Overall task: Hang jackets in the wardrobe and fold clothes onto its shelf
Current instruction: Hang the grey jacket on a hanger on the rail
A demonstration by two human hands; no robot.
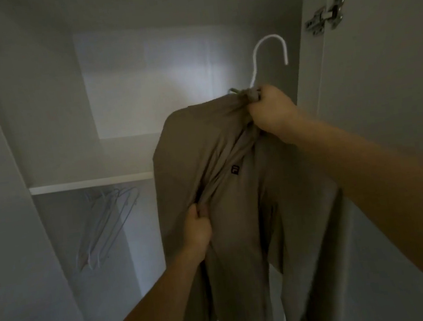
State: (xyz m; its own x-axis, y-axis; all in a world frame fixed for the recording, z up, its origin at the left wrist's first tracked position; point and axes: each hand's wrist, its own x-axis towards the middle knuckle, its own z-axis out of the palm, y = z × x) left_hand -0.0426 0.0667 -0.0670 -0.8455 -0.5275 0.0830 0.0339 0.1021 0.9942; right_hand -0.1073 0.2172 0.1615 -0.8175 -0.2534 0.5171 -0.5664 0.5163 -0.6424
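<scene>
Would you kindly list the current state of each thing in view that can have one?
jacket: on a hanger, held up, not yet hung
hanger hook: free in the air, on no rail
right hand: grips the jacket's collar
left hand: pinches the jacket's front
spare hangers: hanging bare under the shelf
wardrobe door: open

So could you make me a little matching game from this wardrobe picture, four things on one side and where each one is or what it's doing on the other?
Things:
1. right hand
2. left hand
3. spare hangers
4. door hinge

Places or states:
A. hanging in a bunch below the shelf
B. grips the jacket at its collar, under the white hanger hook
C. metal, on the door at upper right
D. pinches a fold of cloth on the jacket's front

Pairs: 1-B, 2-D, 3-A, 4-C
</scene>
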